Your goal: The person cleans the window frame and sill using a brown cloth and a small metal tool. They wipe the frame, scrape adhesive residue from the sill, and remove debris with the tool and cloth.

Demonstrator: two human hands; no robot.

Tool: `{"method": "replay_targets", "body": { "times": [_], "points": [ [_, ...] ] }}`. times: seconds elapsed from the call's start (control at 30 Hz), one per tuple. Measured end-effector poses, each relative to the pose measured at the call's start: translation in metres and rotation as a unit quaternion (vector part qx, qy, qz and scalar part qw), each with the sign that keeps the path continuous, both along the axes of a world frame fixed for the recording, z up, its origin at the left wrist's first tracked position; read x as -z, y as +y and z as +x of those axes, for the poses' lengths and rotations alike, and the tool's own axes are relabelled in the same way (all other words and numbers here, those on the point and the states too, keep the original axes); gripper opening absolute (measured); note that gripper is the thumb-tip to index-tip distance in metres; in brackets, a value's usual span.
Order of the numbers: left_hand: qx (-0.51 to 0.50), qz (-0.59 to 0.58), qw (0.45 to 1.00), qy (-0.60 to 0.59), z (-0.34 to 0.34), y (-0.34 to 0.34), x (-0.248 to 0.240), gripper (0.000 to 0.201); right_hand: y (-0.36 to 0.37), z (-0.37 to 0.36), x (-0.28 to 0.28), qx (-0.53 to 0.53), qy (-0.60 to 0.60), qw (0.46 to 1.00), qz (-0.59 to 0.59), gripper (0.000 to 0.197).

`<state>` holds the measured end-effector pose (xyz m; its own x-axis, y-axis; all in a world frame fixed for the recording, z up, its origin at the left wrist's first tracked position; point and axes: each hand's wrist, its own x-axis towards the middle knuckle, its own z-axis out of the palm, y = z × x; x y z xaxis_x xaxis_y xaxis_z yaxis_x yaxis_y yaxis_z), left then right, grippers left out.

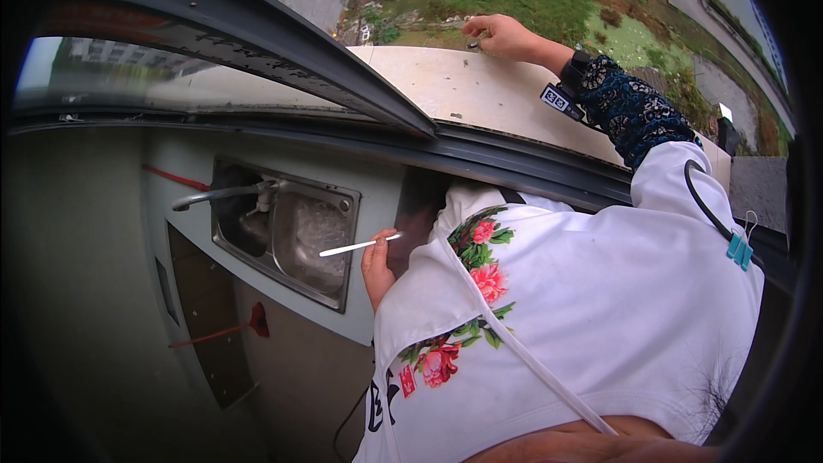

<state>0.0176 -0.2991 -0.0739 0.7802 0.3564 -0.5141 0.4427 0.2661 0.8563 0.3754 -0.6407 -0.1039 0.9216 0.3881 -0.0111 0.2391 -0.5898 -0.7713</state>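
My right hand (504,39) reaches out past the window frame, over a pale outside ledge (446,86). Its fingers are curled, and a small dark bit (473,45) shows at the fingertips; whether they grip it is too small to tell. A black band with a tag is on that wrist, over a dark patterned sleeve (639,107). Beside the sink, my left hand (375,270) pinches a slim white stick (347,249). The stick points left over the sink's edge, and its kind is unclear.
Between my hands runs a dark window frame (523,154), with a tilted sash (283,43) at upper left. A steel sink (347,291) with a faucet (227,193) is set in the counter. Grass and pavement lie far below outside. A teal binder clip (739,250) hangs at my shoulder.
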Motion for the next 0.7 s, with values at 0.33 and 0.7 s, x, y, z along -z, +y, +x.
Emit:
{"method": "replay_targets", "body": {
  "times": [0.33,0.7],
  "points": [
    [0.031,0.058,0.998,-0.013,0.002,0.005,0.003,0.032,0.009,-0.016,-0.035,-0.078,-0.094,0.992,0.022,0.031],
    [0.037,0.064,0.997,-0.023,0.012,0.007,0.006,0.032,-0.007,0.015,-0.025,-0.013,0.218,0.908,0.357,0.048]
  ]
}}
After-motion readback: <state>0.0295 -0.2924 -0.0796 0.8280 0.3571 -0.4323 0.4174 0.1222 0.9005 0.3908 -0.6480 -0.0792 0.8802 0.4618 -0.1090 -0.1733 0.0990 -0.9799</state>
